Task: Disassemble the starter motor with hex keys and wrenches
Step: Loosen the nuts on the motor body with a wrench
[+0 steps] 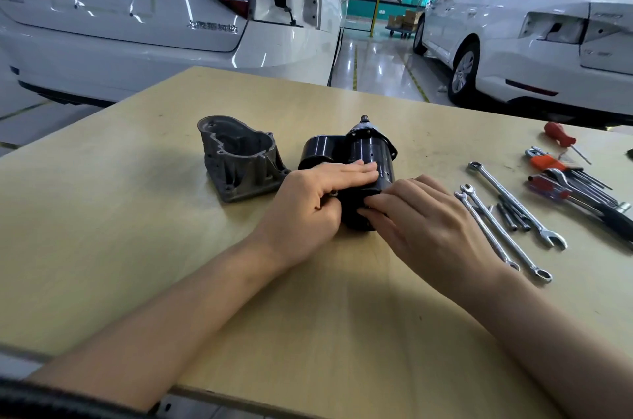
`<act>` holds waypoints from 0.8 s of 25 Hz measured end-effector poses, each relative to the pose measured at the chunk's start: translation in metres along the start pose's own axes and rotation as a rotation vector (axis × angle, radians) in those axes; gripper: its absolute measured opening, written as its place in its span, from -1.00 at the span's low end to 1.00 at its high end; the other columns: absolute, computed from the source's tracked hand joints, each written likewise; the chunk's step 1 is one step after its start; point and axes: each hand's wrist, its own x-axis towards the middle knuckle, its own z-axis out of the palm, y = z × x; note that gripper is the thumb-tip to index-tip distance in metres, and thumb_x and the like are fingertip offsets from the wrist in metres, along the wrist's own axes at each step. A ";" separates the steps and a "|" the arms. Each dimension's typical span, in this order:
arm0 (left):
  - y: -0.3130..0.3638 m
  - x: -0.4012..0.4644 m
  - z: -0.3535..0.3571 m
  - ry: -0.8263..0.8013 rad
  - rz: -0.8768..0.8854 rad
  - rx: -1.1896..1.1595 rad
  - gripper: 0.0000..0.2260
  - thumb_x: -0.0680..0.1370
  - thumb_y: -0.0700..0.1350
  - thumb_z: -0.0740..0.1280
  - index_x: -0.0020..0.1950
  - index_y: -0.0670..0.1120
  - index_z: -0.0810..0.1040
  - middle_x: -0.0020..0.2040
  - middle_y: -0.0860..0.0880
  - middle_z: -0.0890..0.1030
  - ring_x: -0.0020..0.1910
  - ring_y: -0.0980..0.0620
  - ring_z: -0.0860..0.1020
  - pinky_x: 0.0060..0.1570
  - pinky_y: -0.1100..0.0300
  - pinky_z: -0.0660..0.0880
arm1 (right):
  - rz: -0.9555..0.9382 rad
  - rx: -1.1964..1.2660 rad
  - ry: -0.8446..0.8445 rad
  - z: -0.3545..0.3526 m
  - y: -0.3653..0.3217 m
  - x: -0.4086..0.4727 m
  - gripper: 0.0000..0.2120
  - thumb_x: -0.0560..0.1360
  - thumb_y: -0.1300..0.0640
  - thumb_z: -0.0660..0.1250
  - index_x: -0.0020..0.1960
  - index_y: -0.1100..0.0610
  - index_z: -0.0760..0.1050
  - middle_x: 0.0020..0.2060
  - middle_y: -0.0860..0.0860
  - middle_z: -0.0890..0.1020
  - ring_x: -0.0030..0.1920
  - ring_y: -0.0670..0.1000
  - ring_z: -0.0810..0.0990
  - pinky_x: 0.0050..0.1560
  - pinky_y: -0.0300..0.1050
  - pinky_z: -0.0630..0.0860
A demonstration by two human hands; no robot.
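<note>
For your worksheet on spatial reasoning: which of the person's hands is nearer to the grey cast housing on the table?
Left. The left hand lies just beside the grey housing, resting on the black motor body; the right hand is beyond the motor.
</note>
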 end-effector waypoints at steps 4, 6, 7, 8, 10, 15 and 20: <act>-0.001 0.000 -0.001 0.002 0.002 -0.003 -0.43 0.37 -0.55 0.12 0.26 -0.15 0.58 0.27 0.01 0.57 0.35 0.21 0.44 0.40 0.32 0.27 | -0.023 -0.010 0.010 -0.002 0.005 0.001 -0.90 0.47 0.28 0.42 -0.19 0.31 0.61 -0.34 0.15 0.54 -0.39 0.14 0.50 -0.32 0.01 0.48; -0.001 0.001 -0.002 0.001 0.001 -0.007 -0.42 0.36 -0.55 0.12 0.26 -0.16 0.59 0.27 0.00 0.58 0.35 0.20 0.45 0.40 0.31 0.27 | -0.072 -0.004 0.007 -0.003 0.009 0.003 -0.90 0.49 0.31 0.40 -0.19 0.32 0.61 -0.36 0.16 0.52 -0.40 0.14 0.46 -0.33 0.01 0.47; -0.001 0.001 -0.002 0.000 0.004 -0.004 -0.43 0.36 -0.54 0.12 0.25 -0.16 0.59 0.27 -0.01 0.58 0.34 0.20 0.45 0.39 0.32 0.28 | -0.099 0.001 -0.001 -0.003 0.010 0.005 -0.89 0.50 0.32 0.39 -0.20 0.32 0.61 -0.36 0.16 0.51 -0.40 0.14 0.44 -0.33 0.01 0.47; -0.002 0.001 -0.002 -0.001 0.011 -0.001 -0.43 0.35 -0.53 0.12 0.25 -0.17 0.59 0.26 -0.02 0.58 0.34 0.20 0.45 0.39 0.33 0.28 | -0.115 0.006 -0.007 -0.002 0.010 0.006 -0.87 0.50 0.32 0.38 -0.22 0.32 0.60 -0.37 0.15 0.51 -0.40 0.14 0.44 -0.33 0.01 0.47; -0.003 0.001 -0.002 -0.001 0.025 0.002 -0.44 0.34 -0.49 0.11 0.25 -0.17 0.60 0.26 -0.01 0.58 0.33 0.21 0.46 0.38 0.35 0.28 | -0.112 0.015 -0.004 0.000 0.009 0.007 -0.82 0.50 0.31 0.38 -0.27 0.33 0.57 -0.38 0.16 0.51 -0.41 0.15 0.45 -0.35 0.02 0.48; -0.005 0.001 -0.001 -0.001 0.037 0.015 -0.44 0.35 -0.49 0.12 0.25 -0.16 0.59 0.26 0.01 0.58 0.33 0.20 0.46 0.39 0.32 0.28 | -0.095 -0.012 -0.021 -0.001 0.006 0.006 -0.79 0.52 0.30 0.35 -0.28 0.32 0.55 -0.39 0.15 0.49 -0.42 0.14 0.43 -0.37 0.03 0.47; -0.005 0.001 -0.002 -0.010 0.044 0.013 -0.45 0.36 -0.48 0.12 0.26 -0.15 0.58 0.27 0.01 0.57 0.34 0.21 0.45 0.39 0.33 0.28 | -0.147 -0.081 -0.097 -0.004 0.003 0.001 -0.86 0.55 0.38 0.26 -0.10 0.34 0.59 -0.23 0.19 0.58 -0.29 0.16 0.49 -0.22 -0.01 0.46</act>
